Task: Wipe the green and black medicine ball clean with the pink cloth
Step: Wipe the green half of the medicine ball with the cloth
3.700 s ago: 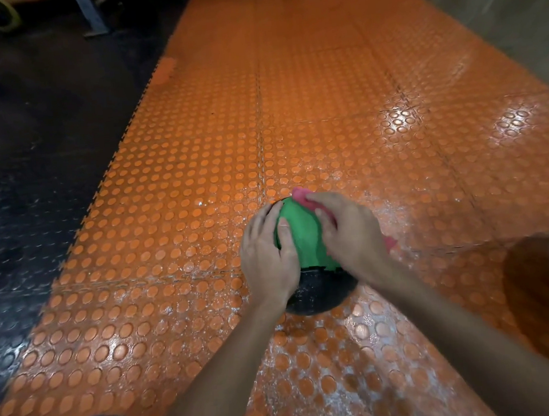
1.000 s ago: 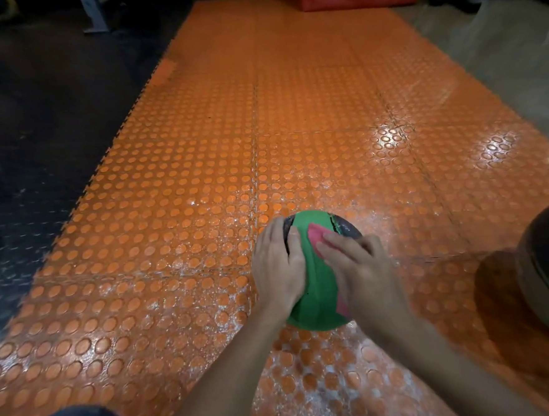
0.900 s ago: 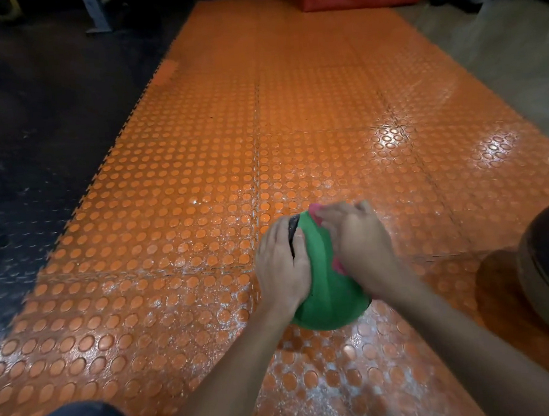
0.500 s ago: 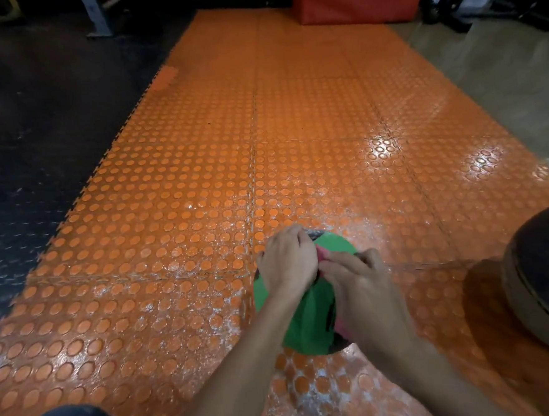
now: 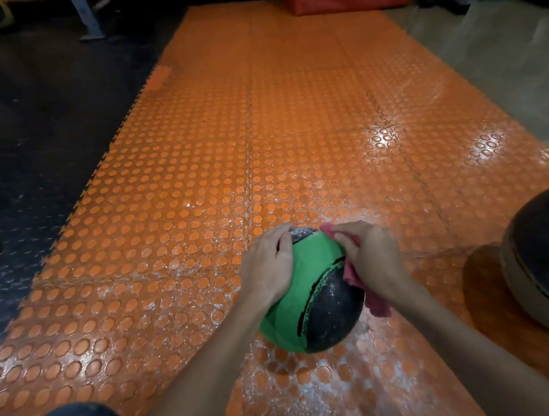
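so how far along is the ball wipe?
Done: the green panel of the medicine ball looks clean. In hand: right hand presses pink cloth on its right side, left hand holds it. Left: black panel shows pale scuffs; underside hidden.

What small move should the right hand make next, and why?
Probably draw the pink cloth down over the black panel: the right hand holds it on the upper right of the ball, the left hand steadies the other side, and that panel shows whitish marks.
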The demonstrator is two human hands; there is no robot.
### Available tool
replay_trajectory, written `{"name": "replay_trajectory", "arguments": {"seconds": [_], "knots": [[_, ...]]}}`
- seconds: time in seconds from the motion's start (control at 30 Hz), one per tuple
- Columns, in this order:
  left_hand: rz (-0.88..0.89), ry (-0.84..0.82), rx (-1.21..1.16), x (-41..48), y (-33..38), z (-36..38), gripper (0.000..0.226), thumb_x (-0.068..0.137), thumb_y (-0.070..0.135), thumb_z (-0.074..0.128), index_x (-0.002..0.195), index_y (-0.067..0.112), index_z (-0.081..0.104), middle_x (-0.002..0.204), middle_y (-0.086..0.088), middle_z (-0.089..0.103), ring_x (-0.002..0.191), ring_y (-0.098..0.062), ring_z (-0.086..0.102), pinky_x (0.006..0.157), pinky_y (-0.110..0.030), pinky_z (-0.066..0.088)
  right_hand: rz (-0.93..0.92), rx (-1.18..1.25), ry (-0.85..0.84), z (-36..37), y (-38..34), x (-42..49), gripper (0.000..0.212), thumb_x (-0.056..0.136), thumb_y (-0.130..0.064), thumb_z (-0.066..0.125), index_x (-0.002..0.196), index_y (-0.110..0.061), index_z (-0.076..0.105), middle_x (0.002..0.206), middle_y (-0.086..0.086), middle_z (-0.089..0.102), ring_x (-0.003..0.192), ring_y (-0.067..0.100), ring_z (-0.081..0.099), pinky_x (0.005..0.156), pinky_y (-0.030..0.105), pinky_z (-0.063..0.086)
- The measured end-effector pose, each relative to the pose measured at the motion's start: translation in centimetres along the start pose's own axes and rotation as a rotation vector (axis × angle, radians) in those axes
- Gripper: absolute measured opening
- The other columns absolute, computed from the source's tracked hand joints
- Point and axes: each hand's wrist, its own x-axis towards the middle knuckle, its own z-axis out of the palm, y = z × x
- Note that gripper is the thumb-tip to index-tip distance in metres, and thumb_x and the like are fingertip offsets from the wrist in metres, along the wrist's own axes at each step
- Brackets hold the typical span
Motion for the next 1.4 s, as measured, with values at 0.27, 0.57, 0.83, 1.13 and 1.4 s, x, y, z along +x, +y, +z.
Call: {"name": "replay_trajectory", "arguments": {"seconds": [0.27, 0.57, 0.83, 1.13, 1.4], "knots": [[0.049, 0.027, 0.022, -0.9, 0.2, -0.2, 0.038, 0.102, 0.027, 0.028, 0.136, 0.024, 0.043, 0.144, 0.009, 0.040, 0.133, -0.008, 0.033, 0.111, -0.029, 0.019, -0.171, -0.126, 0.024, 0.6, -3.2, -2.5, 0.020, 0.090, -0.015, 0.052, 0.105, -0.014, 0.066, 0.089, 0.000, 0.068, 0.074, 0.008, 0.060, 0.080, 0.027, 0.050], [0.042, 0.043, 0.018, -1.0, -0.1, 0.0, 0.038, 0.101, 0.029, 0.028, 0.136, 0.026, 0.044, 0.143, 0.011, 0.041, 0.133, -0.006, 0.033, 0.109, -0.024, 0.018, 0.146, -0.247, -0.125, -0.3, -1.9, 1.7, 0.021, 0.093, -0.015, 0.048, 0.087, -0.013, 0.068, 0.060, -0.002, 0.057, 0.040, 0.002, 0.050, 0.036, 0.009, 0.039], [0.062, 0.057, -0.264, -1.8, -2.8, -1.1, 0.033, 0.100, 0.024, 0.034, 0.127, 0.028, 0.052, 0.138, 0.009, 0.046, 0.129, -0.007, 0.037, 0.112, -0.043, 0.024, 0.162, -0.038, -0.145, 0.5, -0.7, 0.7, 0.021, 0.092, -0.020, 0.050, 0.101, -0.012, 0.067, 0.066, 0.005, 0.063, 0.035, 0.005, 0.049, 0.035, 0.011, 0.038], [-0.147, -0.069, -0.207, -1.7, -3.3, -3.1, 0.038, 0.100, 0.037, 0.023, 0.133, 0.033, 0.042, 0.139, 0.002, 0.046, 0.124, -0.020, 0.045, 0.107, -0.047, 0.034, -0.189, 0.034, 0.031, 2.6, -3.4, -2.9, 0.024, 0.086, -0.017, 0.058, 0.109, -0.017, 0.063, 0.096, -0.016, 0.056, 0.084, 0.000, 0.054, 0.077, 0.007, 0.042], [-0.227, 0.073, 0.078, -0.7, -1.5, -1.5, 0.049, 0.097, 0.049, 0.028, 0.138, 0.026, 0.040, 0.140, 0.004, 0.046, 0.127, -0.021, 0.045, 0.107, -0.044, 0.035, 0.372, 0.245, -0.059, 2.8, 2.8, -3.4, 0.024, 0.092, -0.011, 0.048, 0.109, -0.011, 0.064, 0.066, 0.002, 0.063, 0.033, 0.001, 0.049, 0.034, 0.014, 0.039]]}}
